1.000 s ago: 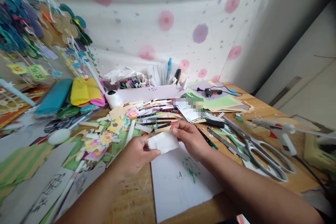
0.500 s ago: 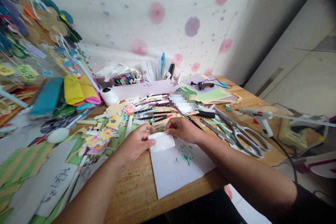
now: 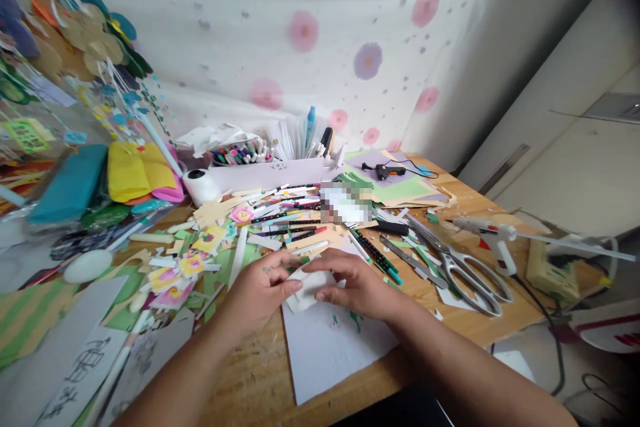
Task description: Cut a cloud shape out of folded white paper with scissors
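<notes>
A small piece of white paper (image 3: 309,285) is between my two hands, a little above the table. My left hand (image 3: 265,285) pinches its left edge between thumb and fingers. From the right, my right hand (image 3: 353,285) has its fingers over the upper edge and its thumb on the near face, and the piece looks slightly bent. Beneath lies a larger white sheet (image 3: 327,363) with green marks, partly hidden by my right hand. Dark patterned pens (image 3: 377,253) lie just beyond that hand.
Large scissors (image 3: 467,273) and a white glue gun (image 3: 493,233) lie at the right. Painted paper flowers (image 3: 175,277) and scraps spread to the left. At the back are a box of markers (image 3: 250,150) and a black glue gun (image 3: 387,171) on coloured sheets.
My right hand has shifted from the paper's top edge to its right side, thumb now on the near face. The paper, flat before, looks bent. The view has shifted slightly.
</notes>
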Demonstrator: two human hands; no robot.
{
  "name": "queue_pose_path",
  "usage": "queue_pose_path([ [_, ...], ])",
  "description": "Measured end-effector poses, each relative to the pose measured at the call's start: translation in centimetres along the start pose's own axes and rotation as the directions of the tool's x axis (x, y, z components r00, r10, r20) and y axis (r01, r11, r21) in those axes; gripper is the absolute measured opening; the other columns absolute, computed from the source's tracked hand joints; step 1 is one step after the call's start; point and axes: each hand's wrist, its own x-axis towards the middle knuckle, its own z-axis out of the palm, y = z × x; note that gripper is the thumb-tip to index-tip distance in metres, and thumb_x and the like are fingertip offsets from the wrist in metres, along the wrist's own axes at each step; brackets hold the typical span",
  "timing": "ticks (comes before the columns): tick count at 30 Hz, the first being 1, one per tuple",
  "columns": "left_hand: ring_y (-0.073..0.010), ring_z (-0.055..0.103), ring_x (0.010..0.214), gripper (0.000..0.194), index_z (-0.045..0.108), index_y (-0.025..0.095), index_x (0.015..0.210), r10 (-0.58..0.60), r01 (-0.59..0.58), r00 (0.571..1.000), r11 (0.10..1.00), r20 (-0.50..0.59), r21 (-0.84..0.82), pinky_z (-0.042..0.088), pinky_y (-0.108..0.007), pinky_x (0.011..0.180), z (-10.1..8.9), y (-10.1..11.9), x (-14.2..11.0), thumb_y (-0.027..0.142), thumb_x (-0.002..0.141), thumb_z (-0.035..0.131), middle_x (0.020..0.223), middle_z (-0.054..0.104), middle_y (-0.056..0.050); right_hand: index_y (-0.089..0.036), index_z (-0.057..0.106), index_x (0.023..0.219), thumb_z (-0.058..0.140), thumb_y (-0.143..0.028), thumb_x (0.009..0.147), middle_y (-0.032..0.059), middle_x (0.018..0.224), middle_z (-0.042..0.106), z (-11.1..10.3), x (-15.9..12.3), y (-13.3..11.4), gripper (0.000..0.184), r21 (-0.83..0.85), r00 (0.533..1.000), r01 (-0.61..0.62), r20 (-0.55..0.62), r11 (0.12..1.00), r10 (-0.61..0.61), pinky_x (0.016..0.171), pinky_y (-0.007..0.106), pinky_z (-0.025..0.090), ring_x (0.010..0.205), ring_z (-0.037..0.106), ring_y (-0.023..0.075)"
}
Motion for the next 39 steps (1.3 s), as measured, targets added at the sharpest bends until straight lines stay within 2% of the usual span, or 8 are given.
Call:
queue_pose_path([
  [3, -0.0156, 0.053, 0.059, 0.025, 0.053, 0.020, 0.098, 0.015, -0.015, 0.998, 1.000, -0.056, -0.002, 0.035, -0.025, 0.057, 0.1, 0.5, -0.3, 0.033, 0.078, 0.062, 0.061, 0.061, 0.004, -0.022, 0.070, 0.096, 0.070, -0.025, 0.078, 0.0029, 0.080, 0.063, 0.3, 0.0, 0.8, 0.019, 0.019, 0.998, -0.028, -0.052, 0.999, 0.029, 0.061, 0.026, 0.042, 0.065, 0.052, 0.0136],
  [10, -0.0158, 0.052, 0.056, 0.030, 0.049, 0.022, 0.103, 0.026, -0.034, 0.982, 0.999, -0.186, -0.041, 0.033, -0.025, 0.053, 0.7, 0.9, -0.6, 0.035, 0.079, 0.061, 0.061, 0.064, 0.004, -0.021, 0.063, 0.096, 0.074, -0.026, 0.071, 0.0019, 0.084, 0.063, 1.3, -0.2, 1.6, 0.028, 0.260, 0.979, -0.132, -0.117, 0.957, 0.166, 0.063, 0.027, 0.043, 0.068, 0.054, 0.0138],
  [15, -0.0148, 0.052, 0.062, 0.014, 0.056, 0.023, 0.092, 0.102, -0.106, 0.979, 0.994, -0.175, -0.014, 0.037, -0.024, 0.058, 0.7, 0.9, -0.7, 0.033, 0.082, 0.057, 0.067, 0.063, 0.003, -0.020, 0.061, 0.093, 0.076, -0.024, 0.067, 0.0005, 0.080, 0.062, 1.4, -0.2, 1.6, 0.030, 0.349, 0.973, -0.151, -0.113, 0.925, 0.202, 0.061, 0.026, 0.043, 0.064, 0.052, 0.0123],
  [19, -0.0129, 0.049, 0.059, 0.018, 0.061, 0.025, 0.093, 0.140, -0.136, 0.982, 0.990, -0.129, 0.039, 0.037, -0.023, 0.054, 0.7, 0.8, -1.0, 0.031, 0.077, 0.064, 0.068, 0.057, 0.005, -0.019, 0.061, 0.090, 0.078, -0.026, 0.066, 0.0001, 0.077, 0.062, 1.4, -0.2, 2.0, 0.030, 0.388, 0.960, -0.141, -0.171, 0.911, 0.221, 0.060, 0.025, 0.041, 0.062, 0.052, 0.0115],
  [24, -0.0122, 0.050, 0.061, 0.023, 0.063, 0.025, 0.093, 0.169, -0.138, 0.957, 0.980, -0.237, 0.143, 0.038, -0.022, 0.054, 1.5, 0.4, -1.1, 0.022, 0.071, 0.067, 0.081, 0.061, 0.003, -0.019, 0.063, 0.087, 0.079, -0.032, 0.067, 0.0011, 0.077, 0.064, 1.7, -0.2, 2.1, 0.029, 0.383, 0.952, -0.082, -0.244, 0.920, 0.186, 0.062, 0.026, 0.042, 0.065, 0.055, 0.0133],
  [29, -0.0178, 0.060, 0.076, 0.024, 0.064, 0.021, 0.090, 0.115, -0.116, 0.943, 0.993, -0.311, 0.014, 0.047, -0.025, 0.062, 2.1, 0.3, -1.0, 0.024, 0.067, 0.069, 0.086, 0.066, -0.002, -0.020, 0.063, 0.086, 0.078, -0.031, 0.068, 0.0005, 0.075, 0.064, 1.9, -0.4, 1.7, 0.026, 0.378, 0.946, -0.016, -0.293, 0.926, 0.136, 0.061, 0.026, 0.043, 0.065, 0.055, 0.0134],
  [34, -0.0183, 0.063, 0.076, 0.024, 0.066, 0.020, 0.084, 0.087, -0.122, 0.929, 0.990, -0.361, -0.074, 0.049, -0.025, 0.063, 2.3, 0.5, -0.9, 0.022, 0.061, 0.074, 0.081, 0.068, -0.002, -0.020, 0.065, 0.087, 0.080, -0.029, 0.067, 0.0018, 0.078, 0.066, 2.0, -0.4, 1.7, 0.027, 0.410, 0.947, 0.008, -0.295, 0.912, 0.124, 0.063, 0.027, 0.045, 0.066, 0.058, 0.0137],
  [39, -0.0133, 0.061, 0.067, 0.025, 0.065, 0.020, 0.086, 0.114, -0.188, 0.921, 0.968, -0.372, -0.169, 0.048, -0.021, 0.059, 2.0, 0.0, -0.6, 0.021, 0.064, 0.075, 0.076, 0.069, 0.002, -0.030, 0.062, 0.112, 0.075, -0.020, 0.073, -0.0002, 0.086, 0.065, 1.8, -0.1, 1.6, 0.042, 0.400, 0.935, 0.182, -0.352, 0.898, -0.033, 0.068, 0.026, 0.048, 0.075, 0.059, 0.0134],
])
